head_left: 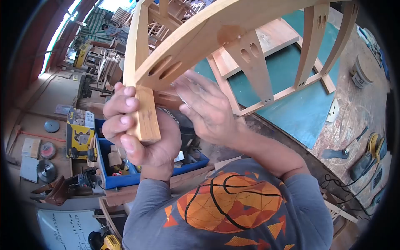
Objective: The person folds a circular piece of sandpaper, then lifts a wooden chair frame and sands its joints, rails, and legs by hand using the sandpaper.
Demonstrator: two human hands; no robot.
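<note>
A pale wooden chair frame [196, 35] fills the upper view, with a curved rail, slats and paired oval pocket holes. My left hand [146, 129] wraps round the lower end of its wooden leg [146, 112], fingers on the outer side and thumb below. My right hand [208, 110] lies against the inner side of the corner joint, fingers stretched and slightly blurred. Its fingertips are partly hidden behind the rail, and I cannot make out whether anything thin is under them. The far part of the frame extends over a teal board [291, 129].
Right: a worn workbench [350, 112] with a tub [361, 73], a scraper-like tool [335, 153] and a corded power tool [366, 160]. Below left: a blue crate [118, 181] of odds and ends, a yellow tool box [79, 129], saw blade [46, 171] and yellow power tool [111, 242].
</note>
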